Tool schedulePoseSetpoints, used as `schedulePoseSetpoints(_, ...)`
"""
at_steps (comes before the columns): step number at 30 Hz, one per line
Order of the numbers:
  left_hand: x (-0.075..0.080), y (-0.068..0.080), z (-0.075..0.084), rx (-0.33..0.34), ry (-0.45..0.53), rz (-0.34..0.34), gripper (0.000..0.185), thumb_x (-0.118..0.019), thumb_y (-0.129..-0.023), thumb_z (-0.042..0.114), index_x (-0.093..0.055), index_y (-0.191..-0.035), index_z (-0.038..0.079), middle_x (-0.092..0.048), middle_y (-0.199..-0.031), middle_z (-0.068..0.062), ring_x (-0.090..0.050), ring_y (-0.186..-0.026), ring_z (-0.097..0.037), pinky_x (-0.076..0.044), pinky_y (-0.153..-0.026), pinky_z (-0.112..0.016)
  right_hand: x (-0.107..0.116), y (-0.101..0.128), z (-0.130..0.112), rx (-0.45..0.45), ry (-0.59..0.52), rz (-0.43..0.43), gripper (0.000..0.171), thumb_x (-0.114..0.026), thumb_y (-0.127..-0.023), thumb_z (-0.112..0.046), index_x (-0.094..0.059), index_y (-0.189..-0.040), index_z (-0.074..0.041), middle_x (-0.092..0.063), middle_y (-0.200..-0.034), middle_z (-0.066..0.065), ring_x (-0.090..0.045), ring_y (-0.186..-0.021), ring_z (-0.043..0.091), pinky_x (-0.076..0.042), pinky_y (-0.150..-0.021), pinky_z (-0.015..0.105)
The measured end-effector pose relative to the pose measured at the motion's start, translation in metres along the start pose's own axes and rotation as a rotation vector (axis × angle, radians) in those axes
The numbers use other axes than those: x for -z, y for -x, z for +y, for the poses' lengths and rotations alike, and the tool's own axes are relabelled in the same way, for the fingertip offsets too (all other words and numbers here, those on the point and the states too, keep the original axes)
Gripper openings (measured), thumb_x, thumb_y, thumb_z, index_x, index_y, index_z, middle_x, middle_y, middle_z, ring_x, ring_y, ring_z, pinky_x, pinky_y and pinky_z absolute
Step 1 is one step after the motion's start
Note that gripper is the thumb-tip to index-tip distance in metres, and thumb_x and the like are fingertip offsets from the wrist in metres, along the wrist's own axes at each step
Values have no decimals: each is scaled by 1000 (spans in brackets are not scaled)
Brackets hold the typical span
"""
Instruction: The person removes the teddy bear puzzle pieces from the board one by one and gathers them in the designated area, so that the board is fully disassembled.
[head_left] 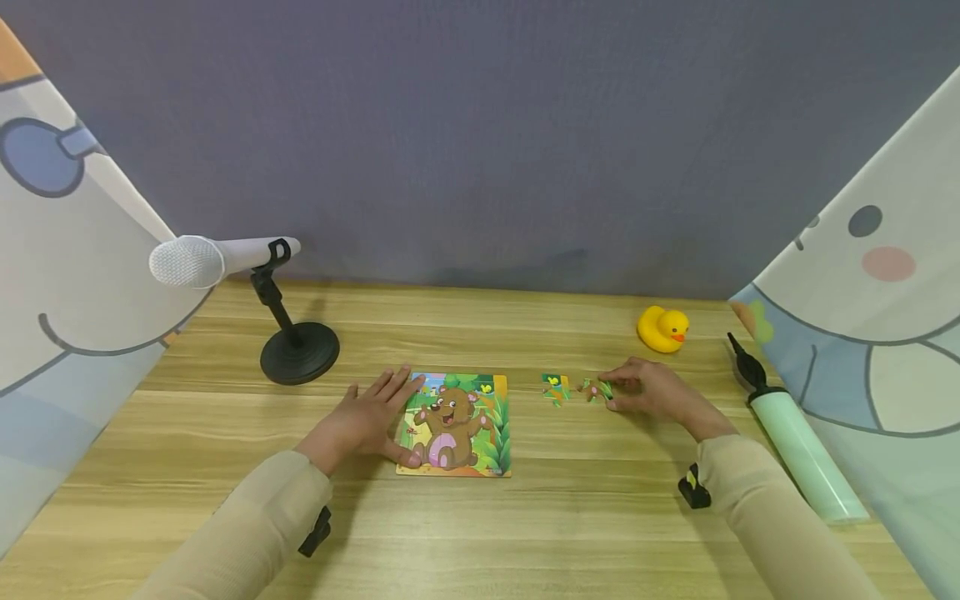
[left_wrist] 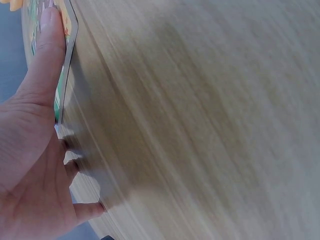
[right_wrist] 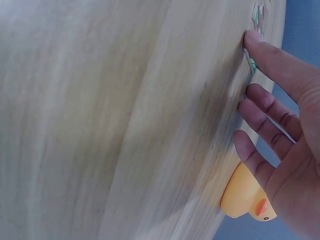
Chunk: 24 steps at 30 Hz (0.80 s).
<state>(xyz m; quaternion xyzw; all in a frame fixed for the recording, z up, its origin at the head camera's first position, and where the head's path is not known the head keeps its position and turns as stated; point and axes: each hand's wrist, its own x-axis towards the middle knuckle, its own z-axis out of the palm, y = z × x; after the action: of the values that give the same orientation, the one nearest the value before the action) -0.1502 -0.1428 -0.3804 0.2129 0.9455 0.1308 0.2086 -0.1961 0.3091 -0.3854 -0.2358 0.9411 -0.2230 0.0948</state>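
A square bear puzzle board (head_left: 455,425) lies flat at the middle of the wooden table. My left hand (head_left: 378,412) rests flat on the board's left edge, fingers straight; in the left wrist view its thumb (left_wrist: 47,55) presses along the board's rim (left_wrist: 70,45). Two loose puzzle pieces lie to the right of the board: one (head_left: 555,387) on its own, the other (head_left: 597,389) under the fingertips of my right hand (head_left: 626,392). In the right wrist view the thumb (right_wrist: 270,55) touches that piece (right_wrist: 251,64) while the other fingers are spread, tips on the table.
A yellow rubber duck (head_left: 663,328) sits just behind my right hand. At the right edge lies a pale green hand pump (head_left: 797,442). A white microphone (head_left: 217,258) on a black round stand (head_left: 300,354) is at the back left. Printed fabric panels flank both sides.
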Motion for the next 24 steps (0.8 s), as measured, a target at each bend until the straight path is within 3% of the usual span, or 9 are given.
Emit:
schedulePoseSetpoints(6,-1,0,0,-5,3,3,124,-82,-74,61,-15,-163,6,-5,-169,-22,-9,-153,-45,-13,-110,-79,-1,1,-5,-58,-33,13,48,-80,-90,-32,-70,-127,-3,-65,-111,11,-62,-101,30,-52,-90,54)
schedulePoseSetpoints(11,-1,1,-1,-9,6,11,124,-83,-73,60,-16,-163,7,-6,-168,-22,-10,-153,-45,-13,-110,-79,-6,2,-13,-62,-92,99,41,-78,-92,-28,-72,-124,-3,-67,-115,15,-66,-105,35,-53,-93,56)
schedulePoseSetpoints(17,0,2,1,-15,5,18,124,-83,-74,60,-17,-163,6,-7,-168,-23,-11,-153,-46,-14,-110,-79,-17,-1,-33,-23,-114,198,33,-79,-91,-24,-75,-117,-4,-71,-106,7,-64,-91,21,-56,-79,40)
schedulePoseSetpoints(24,0,2,1,-21,2,19,124,-82,-74,60,-16,-163,6,-6,-168,-23,-10,-153,-46,-13,-109,-79,-31,-4,-65,-6,-254,173,30,-81,-90,-21,-76,-114,-5,-68,-101,7,-62,-88,20,-53,-73,29)
